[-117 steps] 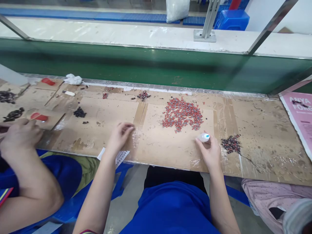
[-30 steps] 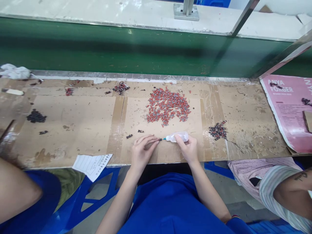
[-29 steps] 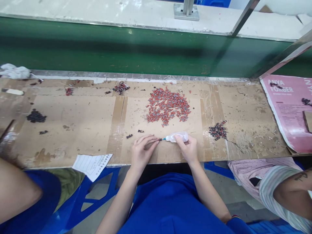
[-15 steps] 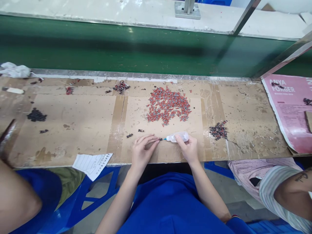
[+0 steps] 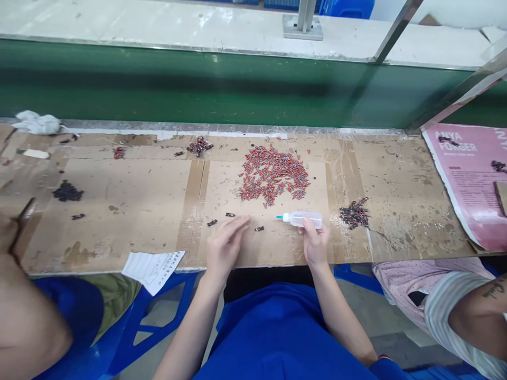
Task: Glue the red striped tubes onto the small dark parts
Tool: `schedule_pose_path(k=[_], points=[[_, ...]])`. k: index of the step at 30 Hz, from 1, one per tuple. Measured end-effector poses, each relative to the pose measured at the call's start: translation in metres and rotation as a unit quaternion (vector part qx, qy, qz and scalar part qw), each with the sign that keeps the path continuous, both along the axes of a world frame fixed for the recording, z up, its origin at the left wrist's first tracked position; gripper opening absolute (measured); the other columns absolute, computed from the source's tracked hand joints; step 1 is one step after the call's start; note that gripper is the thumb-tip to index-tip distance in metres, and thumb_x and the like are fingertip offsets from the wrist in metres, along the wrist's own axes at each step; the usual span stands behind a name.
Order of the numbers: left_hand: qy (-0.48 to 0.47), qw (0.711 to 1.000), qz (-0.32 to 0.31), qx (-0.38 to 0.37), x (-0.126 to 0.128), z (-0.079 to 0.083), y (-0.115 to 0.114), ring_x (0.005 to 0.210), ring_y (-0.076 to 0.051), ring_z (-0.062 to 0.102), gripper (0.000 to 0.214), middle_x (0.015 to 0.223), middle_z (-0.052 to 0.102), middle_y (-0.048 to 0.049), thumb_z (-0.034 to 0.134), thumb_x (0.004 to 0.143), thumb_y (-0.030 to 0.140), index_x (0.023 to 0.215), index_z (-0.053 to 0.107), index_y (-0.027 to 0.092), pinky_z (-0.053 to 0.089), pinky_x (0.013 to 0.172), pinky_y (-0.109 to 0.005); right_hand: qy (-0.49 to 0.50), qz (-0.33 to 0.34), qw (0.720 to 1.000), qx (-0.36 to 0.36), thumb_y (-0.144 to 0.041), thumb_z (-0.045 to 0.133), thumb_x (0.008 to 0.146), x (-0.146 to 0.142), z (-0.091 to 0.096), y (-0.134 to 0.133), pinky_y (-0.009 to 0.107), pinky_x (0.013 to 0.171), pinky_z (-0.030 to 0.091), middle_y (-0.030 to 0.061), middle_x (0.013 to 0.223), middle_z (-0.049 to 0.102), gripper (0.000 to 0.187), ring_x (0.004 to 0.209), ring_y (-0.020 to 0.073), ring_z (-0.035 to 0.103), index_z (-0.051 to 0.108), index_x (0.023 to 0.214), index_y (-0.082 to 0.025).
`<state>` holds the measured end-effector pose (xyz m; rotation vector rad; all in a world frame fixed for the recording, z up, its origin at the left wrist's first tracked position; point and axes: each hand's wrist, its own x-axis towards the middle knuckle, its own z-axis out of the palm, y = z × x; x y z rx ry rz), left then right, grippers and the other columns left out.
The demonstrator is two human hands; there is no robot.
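Through the head camera I watch a person's right hand (image 5: 316, 245) grip a clear squeeze bottle (image 5: 306, 218) near its base, the bottle lying nearly level and its blue tip (image 5: 279, 217) pointing left. I cannot tell whether the bottle touches the cardboard-covered table (image 5: 158, 192). The left hand (image 5: 227, 243) is open, its fingers stretched out loosely together, and I see nothing in its grasp. Just beside its fingertips, apart from the bottle tip, a small black part (image 5: 259, 229) lies on the cardboard between the two hands. Two more dark parts, one (image 5: 229, 215) just beyond the left hand's fingers and another (image 5: 212, 222) to its left, lie near.

Beyond the hands I see a wide pile of red pieces (image 5: 273, 177) spread across the middle. A heap of dark parts (image 5: 354, 214) sits right of the bottle, and a black pile (image 5: 68, 191) lies well to the left. A written paper sheet (image 5: 154, 269) hangs over the near edge, while a pink poster (image 5: 463, 179) covers the table at far right. A co-worker's bare arm (image 5: 31, 311) shows at left, another's striped sleeve (image 5: 446, 306) at right.
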<state>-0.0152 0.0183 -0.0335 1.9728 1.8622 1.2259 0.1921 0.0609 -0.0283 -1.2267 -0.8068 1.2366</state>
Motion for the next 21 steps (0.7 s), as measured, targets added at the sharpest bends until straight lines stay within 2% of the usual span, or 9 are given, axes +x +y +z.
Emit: schedule_pose_path(k=[4,9,13,15,18,21], points=[[0.106,0.994,0.0,-0.042,-0.032,0.007,0.016,0.103,-0.024,0.062,0.042,0.108,0.073,-0.0065,0.039,0.087,0.005,0.105,0.072,0.025,0.049,0.091,-0.044,0.003,0.009,1.0,-0.001,-0.041,0.073,0.07,-0.001,0.001,0.0,0.025,0.053,0.04,0.004,0.073,0.071,0.025,0.059,0.0127,0.051,0.073,0.077,-0.018],[0.177,0.975,-0.054,-0.126,-0.052,0.006,0.03,0.087,-0.023,0.061,0.049,0.093,0.071,-0.0072,0.037,0.078,0.001,0.1,0.074,0.025,0.048,0.078,-0.037,-0.008,-0.007,1.0,-0.002,-0.043,0.072,0.069,-0.002,0.003,0.002,0.026,0.052,0.042,0.0054,0.077,0.072,0.028,0.06,0.0136,0.055,0.071,0.078,-0.017],[0.161,0.974,-0.097,-0.127,-0.042,0.006,0.031,0.085,-0.023,0.062,0.043,0.091,0.07,-0.0075,0.037,0.083,0.007,0.1,0.073,0.025,0.047,0.076,-0.036,-0.023,-0.023,0.999,0.015,-0.041,0.073,0.068,-0.002,0.008,0.001,0.029,0.062,0.049,0.0074,0.089,0.073,0.028,0.074,0.0186,0.064,0.066,0.084,-0.018],[0.157,0.974,-0.102,-0.127,-0.03,0.009,0.032,0.085,-0.025,0.062,0.034,0.09,0.07,-0.0079,0.041,0.088,0.016,0.1,0.072,0.024,0.047,0.077,-0.037,-0.045,-0.033,0.998,0.028,-0.037,0.076,0.066,-0.001,0.009,0.001,0.031,0.068,0.051,0.0051,0.084,0.072,0.031,0.075,0.0193,0.066,0.06,0.087,-0.02],[0.133,0.98,-0.075,-0.125,-0.01,0.014,0.04,0.085,-0.026,0.061,0.025,0.088,0.07,-0.008,0.047,0.092,0.029,0.094,0.071,0.023,0.046,0.079,-0.038,-0.088,-0.033,0.993,0.065,-0.032,0.078,0.063,0.002,0.009,0.003,0.034,0.079,0.052,0.0018,0.08,0.07,0.04,0.082,0.0208,0.069,0.047,0.086,-0.024],[0.092,0.988,-0.034,-0.121,0.009,0.013,0.054,0.086,-0.027,0.06,0.019,0.085,0.068,-0.0088,0.057,0.088,0.034,0.086,0.07,0.021,0.046,0.082,-0.04,-0.16,-0.018,0.984,0.072,-0.032,0.078,0.064,0.005,0.005,0.007,0.039,0.089,0.049,0.005,0.09,0.071,0.044,0.093,0.0228,0.069,0.043,0.089,-0.025]])
